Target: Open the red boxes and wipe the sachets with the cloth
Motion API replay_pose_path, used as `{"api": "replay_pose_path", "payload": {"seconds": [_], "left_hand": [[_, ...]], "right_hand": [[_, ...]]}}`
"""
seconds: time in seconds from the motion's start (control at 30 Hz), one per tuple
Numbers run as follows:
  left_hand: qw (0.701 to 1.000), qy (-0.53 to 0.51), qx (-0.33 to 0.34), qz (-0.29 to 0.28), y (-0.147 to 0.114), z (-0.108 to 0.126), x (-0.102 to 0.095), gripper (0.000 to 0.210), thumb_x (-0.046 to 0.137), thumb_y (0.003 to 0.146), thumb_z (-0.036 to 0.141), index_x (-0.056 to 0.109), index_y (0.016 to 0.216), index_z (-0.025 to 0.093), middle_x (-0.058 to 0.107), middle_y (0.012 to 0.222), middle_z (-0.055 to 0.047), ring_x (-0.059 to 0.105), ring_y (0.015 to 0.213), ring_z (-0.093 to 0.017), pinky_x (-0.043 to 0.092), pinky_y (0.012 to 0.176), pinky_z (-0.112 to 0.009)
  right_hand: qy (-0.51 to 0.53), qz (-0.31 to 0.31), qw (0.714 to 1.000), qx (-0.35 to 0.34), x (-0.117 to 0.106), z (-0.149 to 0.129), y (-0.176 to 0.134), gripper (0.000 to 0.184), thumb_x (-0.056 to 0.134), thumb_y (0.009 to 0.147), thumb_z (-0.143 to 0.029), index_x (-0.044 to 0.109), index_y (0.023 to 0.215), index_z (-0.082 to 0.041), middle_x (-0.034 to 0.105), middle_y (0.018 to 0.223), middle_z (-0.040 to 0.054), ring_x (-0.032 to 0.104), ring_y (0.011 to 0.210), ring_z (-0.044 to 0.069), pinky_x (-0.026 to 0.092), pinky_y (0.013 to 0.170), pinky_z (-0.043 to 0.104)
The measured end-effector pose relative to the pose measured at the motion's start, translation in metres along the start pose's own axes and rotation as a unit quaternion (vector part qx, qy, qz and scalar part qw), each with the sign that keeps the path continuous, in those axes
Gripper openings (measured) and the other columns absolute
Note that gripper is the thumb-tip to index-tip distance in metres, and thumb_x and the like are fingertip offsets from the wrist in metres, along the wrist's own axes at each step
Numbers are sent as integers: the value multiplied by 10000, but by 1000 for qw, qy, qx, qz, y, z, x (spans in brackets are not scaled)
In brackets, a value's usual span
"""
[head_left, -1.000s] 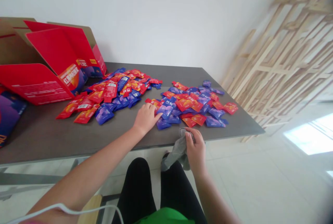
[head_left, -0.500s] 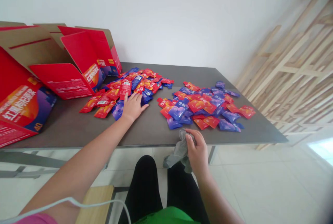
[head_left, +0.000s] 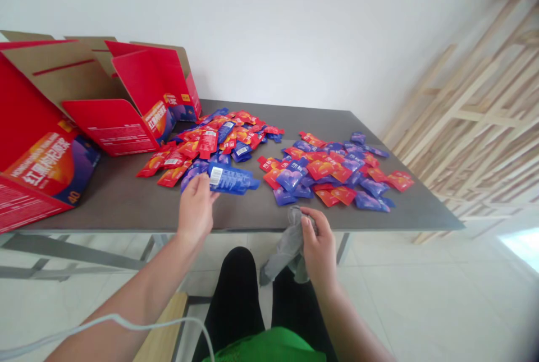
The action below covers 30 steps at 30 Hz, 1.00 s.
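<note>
My left hand (head_left: 196, 207) is closed on one end of a blue pouch (head_left: 232, 179), held over the table with its barcode side up and its spout end pointing right. Just behind it lies the left pile of red and blue pouches (head_left: 209, 142). My right hand (head_left: 319, 238) grips a crumpled grey cloth (head_left: 289, 247) that hangs down past the table's front edge. Beyond the right hand, a second pile of red and blue pouches (head_left: 332, 170) is spread over the right part of the table.
Open red cardboard boxes (head_left: 112, 126) with raised flaps stand at the table's left. The dark grey table (head_left: 138, 205) backs onto a white wall. Wooden slats (head_left: 475, 126) lean at the right. A white cable (head_left: 138, 326) crosses my left arm, and a wooden stool (head_left: 164, 325) stands below.
My left hand has picked a blue pouch from the left pile and drawn it back toward me. The right hand stays almost where it was, holding the cloth.
</note>
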<state>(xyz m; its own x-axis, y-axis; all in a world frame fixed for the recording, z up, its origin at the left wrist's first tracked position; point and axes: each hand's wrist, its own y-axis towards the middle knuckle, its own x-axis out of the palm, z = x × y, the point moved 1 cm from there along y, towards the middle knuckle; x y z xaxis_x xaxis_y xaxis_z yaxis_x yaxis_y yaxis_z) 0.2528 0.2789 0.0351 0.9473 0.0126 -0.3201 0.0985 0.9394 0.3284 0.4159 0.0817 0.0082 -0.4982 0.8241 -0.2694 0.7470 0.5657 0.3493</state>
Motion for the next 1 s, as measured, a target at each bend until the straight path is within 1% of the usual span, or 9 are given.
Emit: {"api": "replay_pose_path", "payload": {"seconds": [0.13,0.23,0.33,0.53,0.67,0.77,0.83,0.9,1.0], "left_hand": [[927,-295,-201,-113,-63,18,-2,242,592,853,412,624,910,180,714,852,-26,677,787,-169,537,746,-292],[898,-333,-212,-196,-99,33,1,143,638,803,288,660,901,186,729,935,-36,671,895,-191,522,818,-300],[896,-327,-208,-219,-118,37,1,155,627,820,263,674,949,192,730,1023,-46,653,999,-207,506,874,-310],[930,-255,-189,-184,-123,25,-18,328,520,936,474,661,1090,222,714,1126,-71,662,1020,-232,537,866,-350],[973,-135,78,-167,-114,32,-43,301,451,986,353,668,1174,262,708,1215,-66,625,1168,-236,455,1045,-384],[892,-91,285,-338,-112,40,-49,301,484,963,224,698,1167,279,726,1213,-63,622,1203,-227,439,1069,-389],[831,-79,343,-432,-113,40,-48,311,525,942,215,692,1193,296,714,1243,-63,600,1236,-234,420,1087,-406],[838,-66,333,-428,-113,37,-46,313,544,935,301,674,1219,283,678,1298,-88,569,1263,-264,387,1107,-442],[917,-69,193,-342,-112,32,-45,365,461,952,452,684,1129,223,708,1164,-127,629,1096,-279,461,998,-429]], "right_hand": [[-11,13,989,-147,25,-35,-15,248,558,922,-361,654,1117,-242,600,1137,96,601,1049,241,501,901,411],[-85,-82,955,-272,46,-53,-27,232,603,908,-344,685,1116,-284,631,1113,88,619,960,240,517,834,389],[-168,-74,935,-304,54,-47,-35,211,609,913,-360,714,1086,-301,663,1066,87,617,868,234,511,777,374],[-124,-13,990,-70,31,3,-23,349,522,927,-488,718,1043,-224,658,1069,117,624,961,251,511,817,371],[121,-67,972,192,14,7,-22,551,438,888,-666,693,985,-187,708,852,76,667,784,226,534,668,320],[276,-164,902,288,9,-14,-31,611,391,881,-715,696,986,-196,711,769,49,665,647,199,526,568,294],[302,-180,890,292,7,-26,-34,487,551,840,-646,707,928,-193,713,761,41,651,618,187,526,556,284],[294,-164,900,276,5,-32,-34,367,669,789,-548,700,871,-192,704,741,22,628,605,173,520,553,271],[247,-143,929,237,5,-32,-33,342,643,808,-542,669,825,-202,649,678,-14,564,571,147,478,528,246]]}}
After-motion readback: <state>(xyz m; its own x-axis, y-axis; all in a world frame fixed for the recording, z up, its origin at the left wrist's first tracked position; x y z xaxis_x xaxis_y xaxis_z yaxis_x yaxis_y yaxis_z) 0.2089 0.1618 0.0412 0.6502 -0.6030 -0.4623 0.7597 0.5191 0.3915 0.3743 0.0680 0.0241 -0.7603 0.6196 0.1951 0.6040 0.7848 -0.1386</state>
